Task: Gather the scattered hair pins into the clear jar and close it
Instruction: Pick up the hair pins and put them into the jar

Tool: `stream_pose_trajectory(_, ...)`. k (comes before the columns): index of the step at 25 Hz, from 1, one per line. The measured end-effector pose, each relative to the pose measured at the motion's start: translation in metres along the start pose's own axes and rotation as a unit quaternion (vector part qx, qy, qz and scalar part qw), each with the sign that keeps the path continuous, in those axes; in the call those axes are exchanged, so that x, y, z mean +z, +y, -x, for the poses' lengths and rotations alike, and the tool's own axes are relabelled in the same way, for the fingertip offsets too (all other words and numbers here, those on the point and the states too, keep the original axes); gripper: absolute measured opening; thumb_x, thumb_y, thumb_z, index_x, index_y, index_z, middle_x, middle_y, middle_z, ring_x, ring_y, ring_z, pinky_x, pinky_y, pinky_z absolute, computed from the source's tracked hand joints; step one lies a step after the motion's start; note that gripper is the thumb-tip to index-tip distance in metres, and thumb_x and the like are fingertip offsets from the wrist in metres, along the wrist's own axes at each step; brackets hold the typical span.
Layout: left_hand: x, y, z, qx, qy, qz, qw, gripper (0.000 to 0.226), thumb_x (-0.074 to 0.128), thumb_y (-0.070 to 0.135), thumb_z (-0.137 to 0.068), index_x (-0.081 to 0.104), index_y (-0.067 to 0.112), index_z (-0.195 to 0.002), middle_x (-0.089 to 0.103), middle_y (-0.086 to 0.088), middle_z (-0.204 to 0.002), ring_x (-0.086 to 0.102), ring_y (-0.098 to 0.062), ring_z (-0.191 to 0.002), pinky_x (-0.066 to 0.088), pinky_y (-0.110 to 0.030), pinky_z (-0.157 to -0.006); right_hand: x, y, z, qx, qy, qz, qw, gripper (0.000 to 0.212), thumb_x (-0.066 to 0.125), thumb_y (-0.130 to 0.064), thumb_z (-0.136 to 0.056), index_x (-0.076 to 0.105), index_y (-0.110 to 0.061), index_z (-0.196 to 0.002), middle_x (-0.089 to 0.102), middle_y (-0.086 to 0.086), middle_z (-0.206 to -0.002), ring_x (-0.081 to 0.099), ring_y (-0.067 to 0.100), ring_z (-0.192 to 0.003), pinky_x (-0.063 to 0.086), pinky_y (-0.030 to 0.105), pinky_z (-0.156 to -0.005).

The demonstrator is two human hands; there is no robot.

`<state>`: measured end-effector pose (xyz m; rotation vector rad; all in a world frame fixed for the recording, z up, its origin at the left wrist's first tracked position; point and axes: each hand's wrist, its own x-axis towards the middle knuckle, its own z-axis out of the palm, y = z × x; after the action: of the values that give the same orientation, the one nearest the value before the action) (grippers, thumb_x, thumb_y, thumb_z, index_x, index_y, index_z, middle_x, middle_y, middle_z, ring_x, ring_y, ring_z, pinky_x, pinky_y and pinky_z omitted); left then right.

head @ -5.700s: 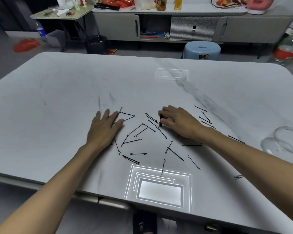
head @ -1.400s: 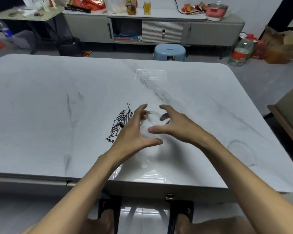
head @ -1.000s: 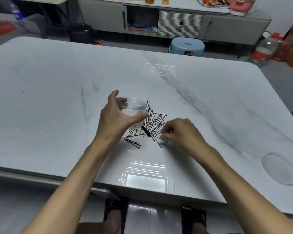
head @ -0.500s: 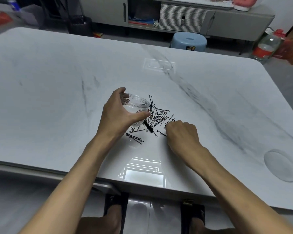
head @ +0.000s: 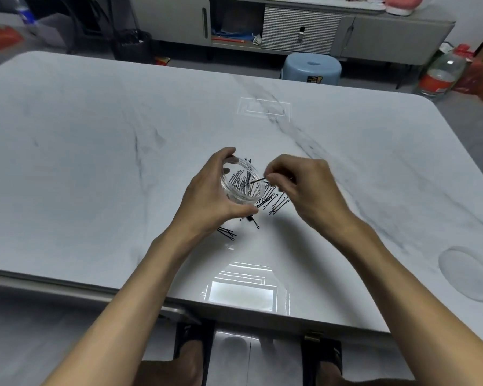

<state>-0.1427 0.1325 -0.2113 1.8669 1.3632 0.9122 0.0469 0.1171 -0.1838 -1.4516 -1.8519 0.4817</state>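
My left hand [head: 207, 196] grips the clear jar [head: 241, 183] from its left side, tilted with the mouth facing me, above the white marble table [head: 95, 162]. Several black hair pins show through the jar. My right hand [head: 299, 188] pinches one hair pin [head: 258, 180] whose tip points into the jar's mouth. A pile of black hair pins [head: 273, 201] lies on the table just right of and under the jar. A few more hair pins [head: 227, 233] lie near my left wrist. The clear lid [head: 467, 275] rests flat near the table's right edge.
A blue stool [head: 311, 68] stands beyond the far table edge, with a grey cabinet [head: 290, 26] behind it. A plastic bottle [head: 441, 73] stands on the floor at the far right. The table's near edge runs just under my forearms.
My right hand has lifted from the pile with one pin and brought it to the jar's mouth. The left hand has tipped the jar toward me.
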Motion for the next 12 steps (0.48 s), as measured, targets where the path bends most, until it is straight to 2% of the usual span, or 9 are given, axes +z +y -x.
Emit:
stream_pose_trajectory(2,0.000,0.001,0.000,0.007,-0.010,0.000,1.000,0.109,0.089,0.040,-0.045,0.039,0.029,-0.141,0.054,0.017,-0.131,0.055,-0.009,-0.117,0.048,-0.036,-0.095,0.010,-0.003,-0.001,-0.029,-0.021,-0.009,0.999,0.009,0.071,-0.012,-0.083,0.074,-0.019,-0.087,0.067,-0.013,-0.073,0.060,0.000,-0.068,0.041,0.007,-0.065)
stream_pose_trajectory(3,-0.001,0.000,-0.001,0.007,-0.005,0.002,1.000,0.108,0.089,0.040,-0.045,0.039,0.029,-0.141,0.054,0.017,-0.130,0.055,-0.009,-0.117,0.048,-0.034,-0.095,0.010,0.001,-0.002,-0.030,-0.002,-0.024,0.999,0.010,0.072,-0.012,-0.082,0.075,-0.019,-0.088,0.069,-0.011,-0.077,0.060,0.001,-0.069,0.040,0.008,-0.066)
stream_pose_trajectory(5,-0.003,-0.002,-0.002,0.000,0.009,0.006,1.000,0.108,0.092,0.038,-0.046,0.040,0.029,-0.141,0.054,0.018,-0.129,0.056,-0.009,-0.116,0.046,-0.029,-0.093,0.003,0.018,-0.007,-0.005,0.046,-0.041,0.998,0.013,0.071,-0.007,-0.081,0.075,-0.018,-0.086,0.068,-0.006,-0.079,0.059,0.002,-0.067,0.041,0.012,-0.067)
stream_pose_trajectory(6,-0.004,-0.003,-0.002,-0.003,0.015,0.008,1.000,0.108,0.094,0.036,-0.048,0.040,0.028,-0.141,0.054,0.018,-0.128,0.056,-0.008,-0.116,0.046,-0.027,-0.093,0.001,0.029,-0.007,0.014,0.042,-0.011,0.999,0.014,0.072,-0.006,-0.080,0.075,-0.019,-0.085,0.067,-0.004,-0.080,0.058,0.003,-0.068,0.042,0.017,-0.069)
stream_pose_trajectory(8,-0.005,-0.003,-0.003,-0.006,0.021,0.013,1.000,0.105,0.095,0.031,-0.051,0.041,0.028,-0.140,0.055,0.018,-0.128,0.055,-0.009,-0.116,0.045,-0.027,-0.093,0.004,0.048,-0.002,0.048,-0.027,0.096,0.994,0.014,0.074,-0.008,-0.078,0.074,-0.019,-0.086,0.067,-0.002,-0.085,0.060,0.012,-0.074,0.045,0.029,-0.073)
stream_pose_trajectory(10,-0.004,-0.003,-0.004,-0.004,0.024,0.018,1.000,0.103,0.095,0.028,-0.053,0.041,0.027,-0.140,0.055,0.016,-0.129,0.055,-0.010,-0.116,0.046,-0.030,-0.094,0.015,0.060,0.007,0.053,-0.101,0.151,0.982,0.015,0.073,-0.010,-0.077,0.073,-0.022,-0.086,0.065,-0.004,-0.089,0.060,0.016,-0.080,0.046,0.031,-0.074)
stream_pose_trajectory(12,-0.004,-0.003,-0.005,-0.003,0.027,0.019,0.999,0.103,0.095,0.028,-0.053,0.040,0.027,-0.140,0.054,0.016,-0.129,0.055,-0.011,-0.116,0.046,-0.032,-0.095,0.020,0.064,0.011,0.047,-0.119,0.160,0.979,0.015,0.071,-0.010,-0.078,0.071,-0.024,-0.085,0.065,-0.008,-0.087,0.060,0.014,-0.082,0.046,0.030,-0.072)
